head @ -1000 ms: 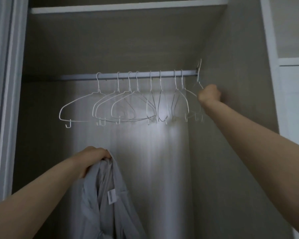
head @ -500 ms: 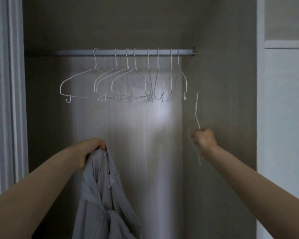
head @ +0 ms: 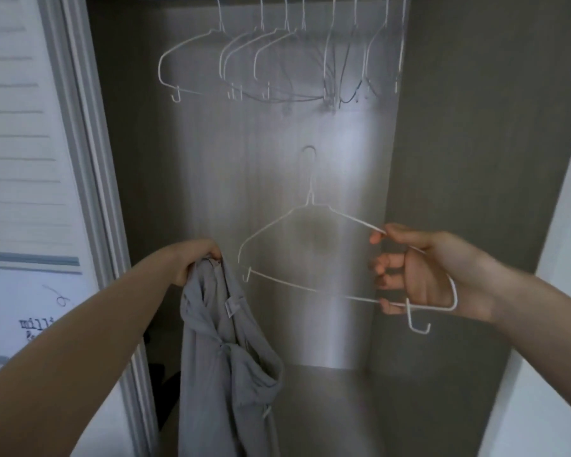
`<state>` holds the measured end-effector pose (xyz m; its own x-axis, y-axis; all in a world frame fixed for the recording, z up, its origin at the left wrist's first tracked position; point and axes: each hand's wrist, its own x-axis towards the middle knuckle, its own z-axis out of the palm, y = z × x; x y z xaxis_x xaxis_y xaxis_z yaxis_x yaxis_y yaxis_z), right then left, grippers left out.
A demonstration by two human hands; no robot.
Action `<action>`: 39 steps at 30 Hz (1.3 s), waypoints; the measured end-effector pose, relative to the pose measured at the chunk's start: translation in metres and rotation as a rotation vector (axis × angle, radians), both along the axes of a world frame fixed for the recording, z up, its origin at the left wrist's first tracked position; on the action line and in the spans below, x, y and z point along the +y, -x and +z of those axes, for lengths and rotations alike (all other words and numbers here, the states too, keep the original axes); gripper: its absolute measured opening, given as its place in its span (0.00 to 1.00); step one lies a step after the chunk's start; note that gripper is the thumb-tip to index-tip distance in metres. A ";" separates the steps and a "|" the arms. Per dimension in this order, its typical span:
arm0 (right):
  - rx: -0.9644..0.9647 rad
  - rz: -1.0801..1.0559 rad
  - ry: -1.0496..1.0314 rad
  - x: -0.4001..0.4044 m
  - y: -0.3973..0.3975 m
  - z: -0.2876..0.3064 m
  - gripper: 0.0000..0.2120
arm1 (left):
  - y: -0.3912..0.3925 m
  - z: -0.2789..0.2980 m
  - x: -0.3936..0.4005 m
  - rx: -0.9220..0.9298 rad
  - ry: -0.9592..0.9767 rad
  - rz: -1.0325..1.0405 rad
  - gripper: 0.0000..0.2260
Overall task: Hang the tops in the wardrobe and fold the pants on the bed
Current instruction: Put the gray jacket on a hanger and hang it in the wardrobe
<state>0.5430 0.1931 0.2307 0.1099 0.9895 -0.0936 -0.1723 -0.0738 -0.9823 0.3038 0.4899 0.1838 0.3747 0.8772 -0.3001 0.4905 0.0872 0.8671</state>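
Observation:
My left hand [head: 195,258] grips a light grey top [head: 225,364] by its upper edge; the garment hangs down limp in front of the open wardrobe, with a small white label showing. My right hand [head: 419,275] holds a white wire hanger [head: 310,206] by its right end, fingers curled round the wire. That hanger is upright, hook at the top, and sits just right of the top without touching it. Several empty white hangers [head: 277,61] hang in a row above.
The wardrobe's back panel [head: 310,143] and right side wall [head: 475,159] enclose the space. Its floor [head: 327,407] shows below the hanger. A white sliding door frame [head: 89,159] stands at the left, close to my left forearm.
My right hand took one hanger off the rail's right end, brought it down and turned it to face me. The view tilted down; the rail left the frame. My left hand kept the top.

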 end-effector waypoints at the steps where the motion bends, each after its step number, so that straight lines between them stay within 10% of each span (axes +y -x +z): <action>1: -0.025 0.042 -0.021 -0.005 0.001 0.003 0.06 | 0.003 -0.006 0.002 0.019 -0.019 0.034 0.20; 7: -0.076 0.257 -0.046 -0.012 -0.009 -0.003 0.10 | 0.002 -0.015 0.001 0.018 -0.215 0.244 0.18; 25: 0.066 0.064 -0.312 0.040 0.020 -0.093 0.07 | -0.042 0.056 -0.109 -0.465 -0.239 -0.086 0.08; 27: 0.100 0.104 -0.406 0.039 0.012 -0.096 0.13 | -0.030 0.068 -0.123 -0.321 -0.374 -0.340 0.09; 31: 0.138 0.184 -0.531 0.038 -0.001 -0.095 0.19 | -0.016 0.077 -0.115 0.421 -1.292 -0.377 0.11; 35: 0.089 0.209 -0.566 0.038 -0.001 -0.096 0.18 | -0.015 0.079 -0.112 0.189 -1.207 -0.419 0.23; 39: -0.539 -0.109 -0.629 0.037 -0.002 -0.096 0.15 | -0.028 0.075 -0.119 -0.012 -1.210 -0.408 0.25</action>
